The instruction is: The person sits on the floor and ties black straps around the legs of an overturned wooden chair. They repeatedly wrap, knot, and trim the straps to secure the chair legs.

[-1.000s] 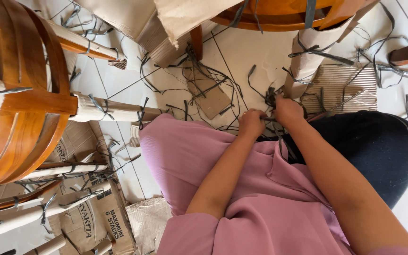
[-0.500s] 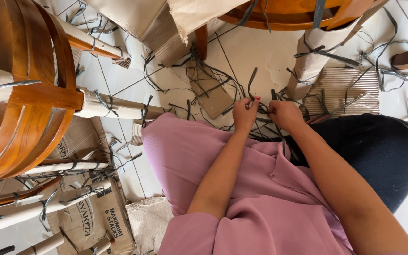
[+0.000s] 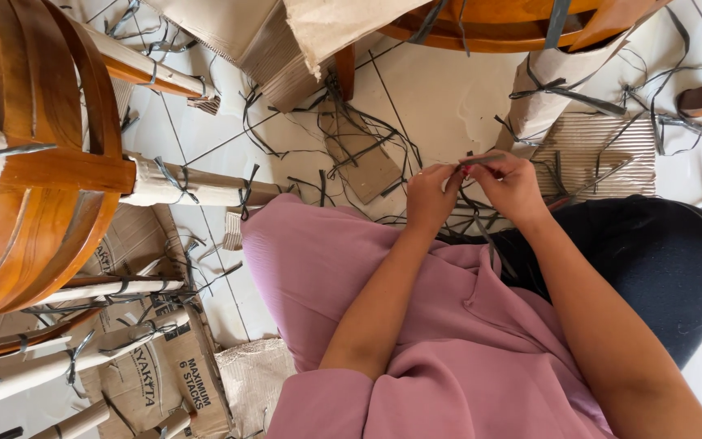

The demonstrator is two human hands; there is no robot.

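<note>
Above the lap, left hand (image 3: pixel 431 197) and right hand (image 3: pixel 512 185) pinch one grey strap (image 3: pixel 481 159) between them, while many cut straps (image 3: pixel 359 146) litter the tiled floor (image 3: pixel 448 97) and wrapped chair legs (image 3: pixel 197 185) remain bound.

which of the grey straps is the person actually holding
The short grey strap stretched level between the left hand and right hand; the others lie loose on the floor or tied round wrapped chair legs.

Both hands meet at centre over the lap: left hand (image 3: pixel 431 197) just left of right hand (image 3: pixel 515 185), a strap (image 3: pixel 481 159) pinched between them. Chair (image 3: pixel 34 154) far left, its wrapped leg (image 3: pixel 197 187) pointing right toward the knee; second chair (image 3: pixel 489 20) beyond the hands. Cardboard sheet (image 3: pixel 603 150) on the floor right of the hands, loose straps (image 3: pixel 351 138) scattered before them.
</note>
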